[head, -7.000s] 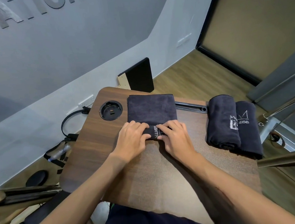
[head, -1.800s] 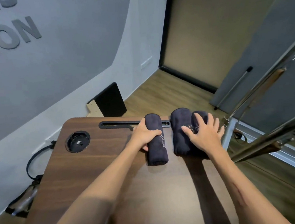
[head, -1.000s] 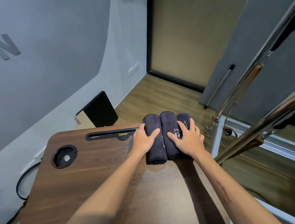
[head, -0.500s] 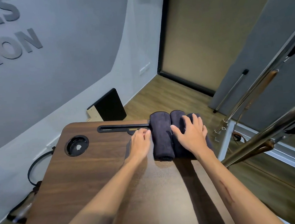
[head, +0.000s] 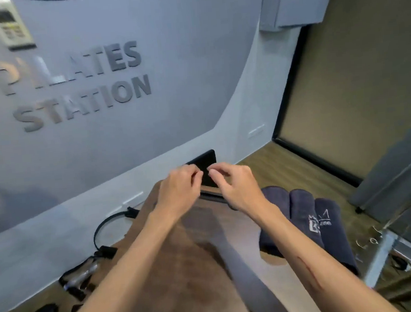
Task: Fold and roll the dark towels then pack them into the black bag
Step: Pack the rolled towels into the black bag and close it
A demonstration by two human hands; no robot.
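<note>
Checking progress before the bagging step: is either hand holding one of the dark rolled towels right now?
No: the left hand and right hand are raised, holding nothing, while the three dark rolled towels lie untouched on the wooden table.

Pilates studio, "PILATES STATION" wall lettering (head: 76,85), wood floor (head: 270,165)

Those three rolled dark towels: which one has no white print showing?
The leftmost rolled dark navy towel, nearest the right hand. The middle towel and rightmost towel show white lettering.
</note>
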